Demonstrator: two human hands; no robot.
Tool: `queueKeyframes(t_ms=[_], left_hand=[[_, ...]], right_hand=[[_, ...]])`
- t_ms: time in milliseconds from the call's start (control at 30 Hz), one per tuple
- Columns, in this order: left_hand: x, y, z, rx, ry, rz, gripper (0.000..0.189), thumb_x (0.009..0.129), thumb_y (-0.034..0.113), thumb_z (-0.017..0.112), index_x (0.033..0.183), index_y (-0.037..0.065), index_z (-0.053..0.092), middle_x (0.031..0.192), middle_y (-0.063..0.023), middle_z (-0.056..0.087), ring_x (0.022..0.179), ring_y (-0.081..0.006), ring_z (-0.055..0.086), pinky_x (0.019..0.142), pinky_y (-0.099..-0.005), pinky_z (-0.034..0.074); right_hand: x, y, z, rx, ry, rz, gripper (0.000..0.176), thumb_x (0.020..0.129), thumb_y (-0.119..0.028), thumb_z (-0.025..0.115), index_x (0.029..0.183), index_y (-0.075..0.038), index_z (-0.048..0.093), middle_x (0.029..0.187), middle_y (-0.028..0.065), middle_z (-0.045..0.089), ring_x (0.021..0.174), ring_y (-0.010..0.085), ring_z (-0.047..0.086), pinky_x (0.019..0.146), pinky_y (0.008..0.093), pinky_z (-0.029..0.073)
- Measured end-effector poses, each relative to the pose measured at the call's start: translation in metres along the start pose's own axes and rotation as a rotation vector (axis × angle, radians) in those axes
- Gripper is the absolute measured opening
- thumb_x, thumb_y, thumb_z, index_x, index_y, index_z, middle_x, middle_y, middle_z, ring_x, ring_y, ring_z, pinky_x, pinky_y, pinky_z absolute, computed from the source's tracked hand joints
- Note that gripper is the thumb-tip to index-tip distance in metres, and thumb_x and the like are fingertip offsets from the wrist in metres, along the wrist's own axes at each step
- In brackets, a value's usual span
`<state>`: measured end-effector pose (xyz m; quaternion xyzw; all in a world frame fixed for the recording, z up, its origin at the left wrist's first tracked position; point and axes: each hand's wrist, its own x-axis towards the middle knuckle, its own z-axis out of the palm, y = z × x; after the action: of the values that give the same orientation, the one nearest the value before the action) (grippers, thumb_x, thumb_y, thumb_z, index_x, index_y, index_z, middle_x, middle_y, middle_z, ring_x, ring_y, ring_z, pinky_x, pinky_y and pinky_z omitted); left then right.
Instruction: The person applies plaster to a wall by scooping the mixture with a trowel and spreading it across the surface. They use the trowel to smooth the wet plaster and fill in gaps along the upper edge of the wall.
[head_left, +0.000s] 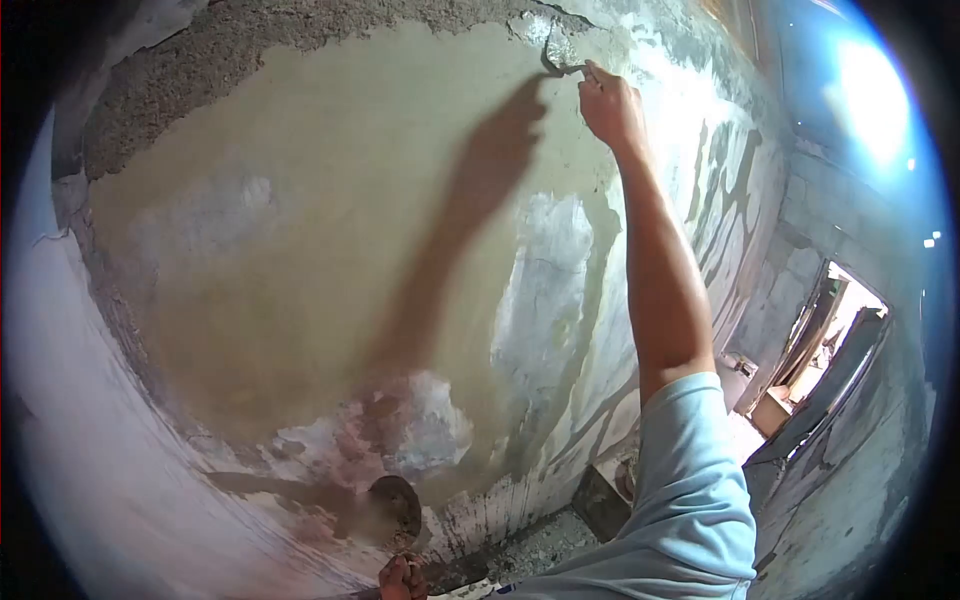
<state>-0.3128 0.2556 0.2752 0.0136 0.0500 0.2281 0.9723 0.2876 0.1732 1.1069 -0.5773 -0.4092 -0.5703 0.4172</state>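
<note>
My right hand (612, 108) is raised high, its fingers closed around the handle of a small trowel (552, 60). The trowel's dark blade is tilted against the upper part of the wall (330, 200), at a rough patch of wet-looking plaster (562, 42). Low in the view, my left hand (402, 578) is closed on the handle of a dark, round pan-like tool (398, 508). That tool stands close to the wall; its contents cannot be made out. Smooth tan plaster covers much of the wall, with pale bare patches (545, 270) and my arm's shadow across it.
Rough, bare render (200, 75) runs along the wall's top left. A grey box-like container (603, 500) sits on the debris-strewn floor (535, 550) at the wall's foot. At right are a bright doorway (825, 340) and a block wall (830, 210) under a strong light (872, 95).
</note>
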Motion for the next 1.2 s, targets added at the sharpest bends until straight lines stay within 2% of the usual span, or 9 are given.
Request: queueKeyframes(t_ms=[167, 300, 433, 567, 600, 667, 900, 1033, 1200], left_hand=[[-0.005, -0.004, 0.047, -0.027, -0.151, -0.038, 0.03, 0.113, 0.025, 0.036, 0.126, 0.001, 0.051, 0.087, -0.0172, 0.053, 0.045, -0.0254, 0.039, 0.039, -0.0418, 0.038], [-0.003, -0.011, 0.097, -0.253, -0.305, -0.301, 0.048, 0.113, 0.027, 0.037, 0.155, 0.003, 0.04, 0.116, -0.024, 0.061, 0.068, -0.0361, 0.061, 0.053, -0.0476, 0.052], [0.001, -0.057, 0.232, 0.761, 0.363, 0.152, 0.029, 0.107, 0.035, 0.056, 0.108, 0.007, 0.065, 0.063, -0.0048, 0.049, 0.038, -0.0138, 0.039, 0.029, -0.0327, 0.028], [0.003, -0.062, 0.228, 0.725, 0.348, 0.088, 0.023, 0.105, 0.03, 0.06, 0.112, 0.008, 0.062, 0.066, -0.0043, 0.052, 0.042, -0.0128, 0.047, 0.034, -0.0317, 0.035], [0.015, -0.046, 0.155, 0.362, 0.03, 0.016, 0.03, 0.108, 0.03, 0.052, 0.128, 0.007, 0.052, 0.093, -0.0119, 0.05, 0.067, -0.0241, 0.051, 0.051, -0.0415, 0.042], [0.036, -0.017, 0.023, -0.36, -0.452, -0.457, 0.052, 0.114, 0.029, 0.034, 0.159, 0.005, 0.032, 0.147, -0.0272, 0.048, 0.116, -0.0467, 0.058, 0.087, -0.061, 0.054], [0.001, -0.03, 0.08, -0.027, -0.25, -0.167, 0.038, 0.114, 0.029, 0.034, 0.113, -0.004, 0.054, 0.1, -0.027, 0.061, 0.073, -0.0383, 0.067, 0.047, -0.0474, 0.059], [0.038, 0.005, -0.038, -0.196, -0.182, -0.143, 0.046, 0.113, 0.034, 0.034, 0.128, -0.007, 0.05, 0.121, -0.0305, 0.057, 0.092, -0.0439, 0.065, 0.065, -0.0565, 0.062], [0.027, -0.037, 0.077, -0.055, -0.384, -0.254, 0.056, 0.112, 0.042, 0.032, 0.146, 0.0, 0.045, 0.134, -0.0233, 0.05, 0.098, -0.0404, 0.055, 0.072, -0.0563, 0.052]], right_hand=[[-0.008, -0.05, -0.001, 0.197, -0.093, 0.13, 0.041, 0.096, -0.028, 0.058, 0.13, -0.009, 0.071, 0.071, 0.0179, 0.069, 0.051, 0.0225, 0.062, 0.057, 0.0365, 0.055], [-0.021, -0.082, -0.02, 0.168, -0.213, 0.003, 0.038, 0.096, -0.026, 0.059, 0.126, -0.007, 0.07, 0.119, 0.0202, 0.072, 0.106, 0.0432, 0.067, 0.091, 0.0457, 0.055], [-0.03, -0.073, -0.029, 0.276, -0.204, -0.084, 0.04, 0.097, -0.03, 0.059, 0.129, -0.008, 0.07, 0.104, 0.0168, 0.077, 0.083, 0.0331, 0.074, 0.076, 0.0401, 0.059], [-0.013, -0.067, -0.055, 0.375, -0.25, 0.454, 0.041, 0.096, -0.029, 0.057, 0.127, -0.007, 0.071, 0.104, 0.0214, 0.075, 0.072, 0.0389, 0.072, 0.076, 0.0429, 0.058], [-0.006, -0.033, -0.033, 0.349, -0.14, 0.315, 0.044, 0.098, -0.032, 0.058, 0.136, -0.012, 0.069, 0.065, 0.0046, 0.065, 0.048, 0.0133, 0.057, 0.048, 0.0318, 0.049], [0.005, -0.019, -0.021, 0.197, -0.116, 0.187, 0.044, 0.097, -0.033, 0.058, 0.134, -0.01, 0.069, 0.065, 0.0083, 0.065, 0.048, 0.0139, 0.057, 0.05, 0.0324, 0.05], [-0.016, -0.093, -0.026, 0.089, -0.272, -0.043, 0.042, 0.097, -0.024, 0.055, 0.132, -0.006, 0.066, 0.11, 0.0248, 0.072, 0.105, 0.0461, 0.067, 0.092, 0.0508, 0.054], [-0.014, -0.07, -0.033, -0.043, -0.232, -0.129, 0.041, 0.097, -0.024, 0.057, 0.136, -0.012, 0.064, 0.11, 0.0205, 0.073, 0.104, 0.0421, 0.068, 0.089, 0.0498, 0.056], [0.007, -0.028, -0.023, -0.148, -0.181, -0.055, 0.043, 0.096, -0.023, 0.059, 0.139, -0.015, 0.062, 0.105, 0.0245, 0.072, 0.097, 0.0437, 0.069, 0.086, 0.0521, 0.056]])
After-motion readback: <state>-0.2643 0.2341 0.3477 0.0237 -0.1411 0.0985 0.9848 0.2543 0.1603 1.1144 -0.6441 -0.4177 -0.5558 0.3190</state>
